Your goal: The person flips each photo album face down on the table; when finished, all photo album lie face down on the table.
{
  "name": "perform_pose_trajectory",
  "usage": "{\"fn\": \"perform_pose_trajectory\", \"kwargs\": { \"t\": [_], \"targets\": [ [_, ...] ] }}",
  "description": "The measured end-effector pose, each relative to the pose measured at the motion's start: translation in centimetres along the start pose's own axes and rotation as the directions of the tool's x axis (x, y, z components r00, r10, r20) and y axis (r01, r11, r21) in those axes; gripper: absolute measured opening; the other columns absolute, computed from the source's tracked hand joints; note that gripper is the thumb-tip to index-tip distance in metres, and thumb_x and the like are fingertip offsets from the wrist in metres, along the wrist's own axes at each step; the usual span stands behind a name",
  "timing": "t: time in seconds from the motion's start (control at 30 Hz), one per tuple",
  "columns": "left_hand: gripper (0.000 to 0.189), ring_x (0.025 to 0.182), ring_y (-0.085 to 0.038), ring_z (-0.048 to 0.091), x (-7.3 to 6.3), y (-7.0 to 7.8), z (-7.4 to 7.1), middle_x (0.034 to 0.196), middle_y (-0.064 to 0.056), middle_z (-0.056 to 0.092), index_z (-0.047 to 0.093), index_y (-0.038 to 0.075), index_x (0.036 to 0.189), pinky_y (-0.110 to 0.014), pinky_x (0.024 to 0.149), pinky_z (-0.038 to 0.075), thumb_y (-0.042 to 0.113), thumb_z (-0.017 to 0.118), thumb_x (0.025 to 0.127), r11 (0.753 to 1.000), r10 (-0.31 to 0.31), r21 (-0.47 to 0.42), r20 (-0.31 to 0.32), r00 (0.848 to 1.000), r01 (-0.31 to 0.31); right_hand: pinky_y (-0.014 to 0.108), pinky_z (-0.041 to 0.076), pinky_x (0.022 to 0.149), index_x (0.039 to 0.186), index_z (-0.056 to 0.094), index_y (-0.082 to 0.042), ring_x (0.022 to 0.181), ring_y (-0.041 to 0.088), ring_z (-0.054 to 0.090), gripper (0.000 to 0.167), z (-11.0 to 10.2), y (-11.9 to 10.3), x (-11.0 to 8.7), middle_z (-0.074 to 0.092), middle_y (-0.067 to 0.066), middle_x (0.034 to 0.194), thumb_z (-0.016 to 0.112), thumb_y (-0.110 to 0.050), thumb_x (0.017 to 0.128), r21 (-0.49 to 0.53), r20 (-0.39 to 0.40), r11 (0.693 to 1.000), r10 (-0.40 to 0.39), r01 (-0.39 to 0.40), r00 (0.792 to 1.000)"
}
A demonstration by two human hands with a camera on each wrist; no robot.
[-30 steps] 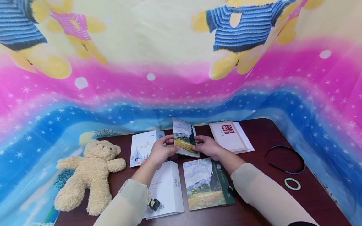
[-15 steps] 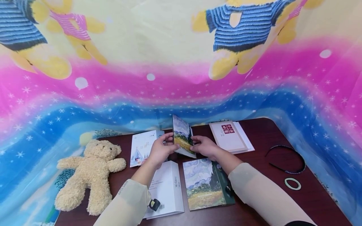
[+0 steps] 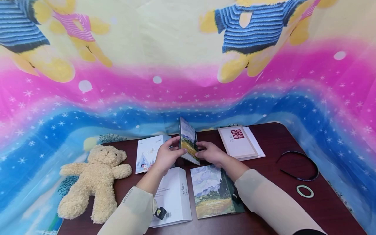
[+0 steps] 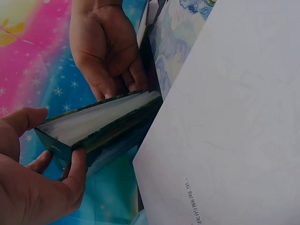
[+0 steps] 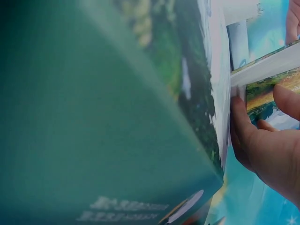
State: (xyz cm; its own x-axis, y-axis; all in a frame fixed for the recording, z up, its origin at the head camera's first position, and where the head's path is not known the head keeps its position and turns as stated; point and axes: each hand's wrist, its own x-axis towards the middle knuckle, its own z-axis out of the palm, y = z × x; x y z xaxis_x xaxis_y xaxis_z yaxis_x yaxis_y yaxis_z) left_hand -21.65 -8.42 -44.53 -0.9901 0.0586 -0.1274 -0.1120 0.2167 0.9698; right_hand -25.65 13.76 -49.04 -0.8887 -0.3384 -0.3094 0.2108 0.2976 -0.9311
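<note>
A photo album (image 3: 188, 138) with a painted landscape cover, dark green spine and white pages stands upright between the hands. My left hand (image 3: 168, 155) grips its spine side, thumb on one cover and fingers round the other, as the left wrist view shows. From the opposite side, my right hand (image 3: 212, 152) holds the page-edge side, its thumb (image 5: 287, 99) on the painted cover. Flat on the table just in front lies a matching piece printed PHOTO ALBUM (image 3: 208, 192), with a green strip on its right partly under the right forearm.
On the wood table (image 3: 282, 209), a white boxed book (image 3: 176, 199) and an illustrated white book (image 3: 145, 153) lie left. A plush bear (image 3: 94, 182) is farther left. To the right are a beige book (image 3: 238, 143), a headband (image 3: 315, 171) and a pale green ring (image 3: 305, 191).
The album has turned, its painted cover now angled more to the right and looking narrower. My right hand has shifted left with it, while the left hand stays almost in place.
</note>
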Motion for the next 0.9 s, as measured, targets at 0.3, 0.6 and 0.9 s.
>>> {"fn": "perform_pose_trajectory", "kwargs": {
  "t": [0.3,0.6,0.9],
  "targets": [
    [0.064,0.123,-0.029,0.062,-0.1,0.4,-0.2,0.137,-0.013,0.058,0.060,0.017,0.145,-0.043,0.094,0.057,0.018,0.084,0.086,1.000,0.023,-0.016,-0.004,1.000,-0.023,0.044,0.054,0.102,0.157,0.043,-0.005,0.134,0.037,0.055,0.063,0.6,-0.2,0.3,0.048,0.020,0.152,0.067,-0.004,0.099,0.050,0.022,0.999,0.001,-0.002,1.000],
    [0.065,0.118,-0.027,0.065,-0.5,0.9,0.0,0.131,-0.013,0.064,0.060,0.018,0.144,-0.043,0.092,0.058,0.022,0.086,0.085,1.000,0.013,-0.004,-0.011,1.000,-0.013,0.046,0.053,0.102,0.157,0.042,-0.006,0.133,0.037,0.056,0.061,1.1,-0.5,0.4,0.046,0.020,0.154,0.064,-0.003,0.101,0.082,0.047,0.996,0.017,-0.020,0.999],
    [0.068,0.119,-0.028,0.064,-0.7,1.2,0.0,0.132,-0.018,0.064,0.057,0.017,0.147,-0.046,0.095,0.057,0.029,0.086,0.086,0.999,0.001,0.040,-0.012,1.000,-0.001,0.046,0.053,0.103,0.157,0.041,-0.004,0.136,0.037,0.054,0.060,1.7,-0.5,0.5,0.046,0.020,0.154,0.063,-0.003,0.101,0.111,0.058,0.994,0.008,-0.014,0.998]
  ]
}}
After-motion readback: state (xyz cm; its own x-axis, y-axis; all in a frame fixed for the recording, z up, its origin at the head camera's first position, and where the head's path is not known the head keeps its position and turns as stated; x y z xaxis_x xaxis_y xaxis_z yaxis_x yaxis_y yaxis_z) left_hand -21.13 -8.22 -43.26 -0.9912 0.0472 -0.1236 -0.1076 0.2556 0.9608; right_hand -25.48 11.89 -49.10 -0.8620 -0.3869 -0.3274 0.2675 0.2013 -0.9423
